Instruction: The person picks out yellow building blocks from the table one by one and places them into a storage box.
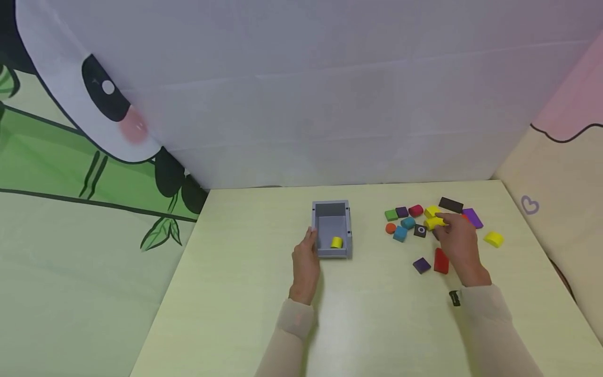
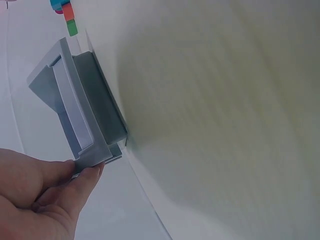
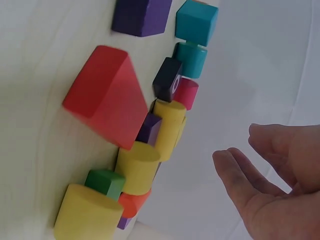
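Note:
My left hand (image 1: 306, 268) grips the left side of a small grey box (image 1: 330, 225), thumb and fingertips pinching its edge in the left wrist view. Inside the box, near its front end, lies a yellow cylinder block (image 1: 336, 242). To the right, my right hand (image 1: 459, 243) hovers over a scatter of toy blocks, overlapping a yellow cylinder (image 1: 434, 223) in the head view. In the right wrist view its thumb and fingers are parted with nothing between them. A red block (image 3: 107, 95) and a yellow cylinder (image 3: 137, 167) show beside that hand.
Around the right hand lie a black block (image 1: 450, 204), a purple block (image 1: 473, 218), a yellow arched block (image 1: 493, 239) and a dark purple block (image 1: 421, 265). Blue, green and orange blocks sit left of them. A small black object (image 1: 454, 298) is by the right sleeve.

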Available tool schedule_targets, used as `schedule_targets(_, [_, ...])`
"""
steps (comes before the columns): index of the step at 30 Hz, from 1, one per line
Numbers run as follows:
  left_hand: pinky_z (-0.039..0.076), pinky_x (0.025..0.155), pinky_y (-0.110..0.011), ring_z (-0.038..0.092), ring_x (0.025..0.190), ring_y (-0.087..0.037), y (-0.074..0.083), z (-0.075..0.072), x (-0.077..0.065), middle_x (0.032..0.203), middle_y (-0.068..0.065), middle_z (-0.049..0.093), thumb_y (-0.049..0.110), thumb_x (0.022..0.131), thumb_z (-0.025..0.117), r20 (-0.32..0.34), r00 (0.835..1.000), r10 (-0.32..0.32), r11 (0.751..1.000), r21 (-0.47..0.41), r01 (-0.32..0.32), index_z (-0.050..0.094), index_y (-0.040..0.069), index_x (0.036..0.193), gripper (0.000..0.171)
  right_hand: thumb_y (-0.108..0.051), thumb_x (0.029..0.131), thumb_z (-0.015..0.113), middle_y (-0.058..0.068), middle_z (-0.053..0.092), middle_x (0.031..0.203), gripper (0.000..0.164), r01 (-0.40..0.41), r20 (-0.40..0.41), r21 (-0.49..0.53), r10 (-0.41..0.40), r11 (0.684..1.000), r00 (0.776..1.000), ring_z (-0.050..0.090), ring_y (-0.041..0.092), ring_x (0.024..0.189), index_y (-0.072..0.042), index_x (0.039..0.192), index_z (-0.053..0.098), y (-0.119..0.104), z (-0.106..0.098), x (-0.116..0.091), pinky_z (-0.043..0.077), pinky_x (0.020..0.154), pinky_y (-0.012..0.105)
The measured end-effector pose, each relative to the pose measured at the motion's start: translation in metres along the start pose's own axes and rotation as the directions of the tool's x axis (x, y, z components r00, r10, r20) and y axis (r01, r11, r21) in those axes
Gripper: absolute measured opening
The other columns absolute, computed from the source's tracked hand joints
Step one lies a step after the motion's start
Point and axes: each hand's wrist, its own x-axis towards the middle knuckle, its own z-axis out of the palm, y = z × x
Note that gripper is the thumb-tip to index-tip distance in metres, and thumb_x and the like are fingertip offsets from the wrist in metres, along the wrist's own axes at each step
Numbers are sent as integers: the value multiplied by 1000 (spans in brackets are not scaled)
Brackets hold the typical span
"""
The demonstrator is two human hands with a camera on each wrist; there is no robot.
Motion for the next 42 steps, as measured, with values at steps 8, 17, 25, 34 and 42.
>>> schedule_targets(8, [63,90,-50,69,116,-46,-2,-1,-2,140,-27,63,-19,94,64,-41,998,38,999,22,-38,69,-6,134,42,1,103,61,35,64,130,35,22,-49,9,-21,1000,999,63,49,108,11,137,63,6,-6,-4,60,72,39])
schedule_targets(17, [62,91,-49,68,117,-45,-4,-1,-2,141,-26,63,-17,96,64,-31,999,21,999,28,-20,68,-6,135,41,1,103,61,40,60,134,38,-34,-30,-56,33,998,999,56,58,123,14,138,60,24,-9,0,52,101,70])
schedule_targets(25, [62,91,-50,68,118,-44,-1,-2,-3,142,-25,62,-16,97,63,-23,1000,4,1000,18,-4,67,-6,136,41,1,100,62,43,54,139,41,-93,26,-104,96,990,995,52,60,123,16,138,58,36,-7,-3,56,91,64])
schedule_targets(34, [62,92,-49,67,120,-43,1,-2,-3,143,-23,62,-14,99,62,-11,1000,-10,1000,7,10,66,-5,137,40,-1,100,65,40,57,138,44,-172,75,-132,183,976,980,53,56,118,15,140,57,44,-2,-3,52,100,66])
schedule_targets(42, [61,94,-48,65,123,-42,2,-1,-4,145,-23,60,-13,99,61,-3,1000,-6,1000,-14,6,65,-6,138,40,1,100,64,40,61,132,40,-144,90,-166,160,976,983,59,55,113,18,136,59,50,5,-2,54,99,65])
